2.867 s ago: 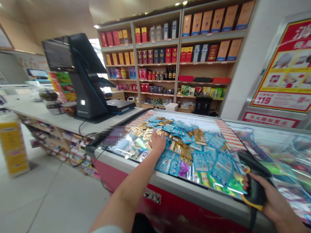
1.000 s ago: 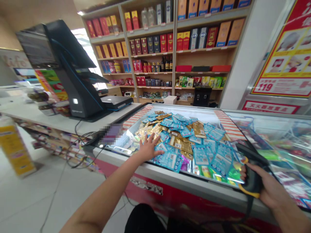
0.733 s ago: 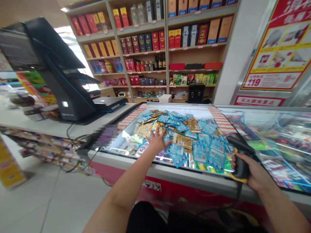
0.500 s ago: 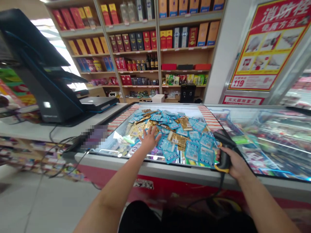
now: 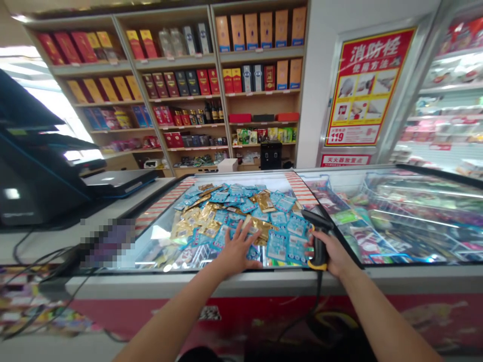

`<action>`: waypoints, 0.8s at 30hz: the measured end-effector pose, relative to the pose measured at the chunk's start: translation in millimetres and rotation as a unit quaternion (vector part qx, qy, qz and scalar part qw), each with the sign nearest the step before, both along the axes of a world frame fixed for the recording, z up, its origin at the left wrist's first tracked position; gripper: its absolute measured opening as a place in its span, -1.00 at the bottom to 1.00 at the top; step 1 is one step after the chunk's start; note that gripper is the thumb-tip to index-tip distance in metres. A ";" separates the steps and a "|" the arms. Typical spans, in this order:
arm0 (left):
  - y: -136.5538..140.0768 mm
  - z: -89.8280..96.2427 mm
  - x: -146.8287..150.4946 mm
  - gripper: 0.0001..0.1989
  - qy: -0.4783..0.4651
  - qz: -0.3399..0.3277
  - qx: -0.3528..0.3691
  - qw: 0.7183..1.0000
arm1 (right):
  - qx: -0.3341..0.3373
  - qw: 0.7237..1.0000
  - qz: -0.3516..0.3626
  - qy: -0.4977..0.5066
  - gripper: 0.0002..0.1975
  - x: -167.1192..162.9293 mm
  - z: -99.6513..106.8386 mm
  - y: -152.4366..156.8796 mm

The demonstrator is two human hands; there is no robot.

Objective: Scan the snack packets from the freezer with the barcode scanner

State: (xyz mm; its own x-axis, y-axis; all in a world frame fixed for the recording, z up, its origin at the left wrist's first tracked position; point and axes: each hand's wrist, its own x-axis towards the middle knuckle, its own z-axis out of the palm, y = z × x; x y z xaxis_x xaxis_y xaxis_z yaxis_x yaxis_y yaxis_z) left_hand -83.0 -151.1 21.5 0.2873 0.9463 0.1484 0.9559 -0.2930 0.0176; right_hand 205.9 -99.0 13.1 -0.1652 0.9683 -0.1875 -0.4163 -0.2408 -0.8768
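My left hand (image 5: 239, 251) is spread, palm down, over the near edge of a pile of blue packets (image 5: 277, 246) and gold packets (image 5: 196, 217). Whether its palm touches them I cannot tell. The pile lies on the glass top of a chest freezer (image 5: 151, 244). On the right, my right hand (image 5: 332, 251) grips a black and yellow barcode scanner (image 5: 319, 249) by its handle, the head pointing left above the packets. A cable hangs from the scanner's base down the freezer's front.
A dark checkout terminal (image 5: 41, 176) and a flat scale (image 5: 121, 182) stand on the counter at left. Loose cables (image 5: 37, 256) hang there. Another glass-topped freezer section (image 5: 381, 221) lies to the right. Shelves of boxed goods (image 5: 196, 83) line the back.
The view has swung right. My left hand has moved from the gold packets toward the near right of the pile. My right hand still holds the scanner.
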 end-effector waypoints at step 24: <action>21.3 15.6 -16.4 -0.22 -0.038 0.063 0.081 0.994 | -0.029 0.983 0.008 0.181 -0.95 -35.2 1.4 61.9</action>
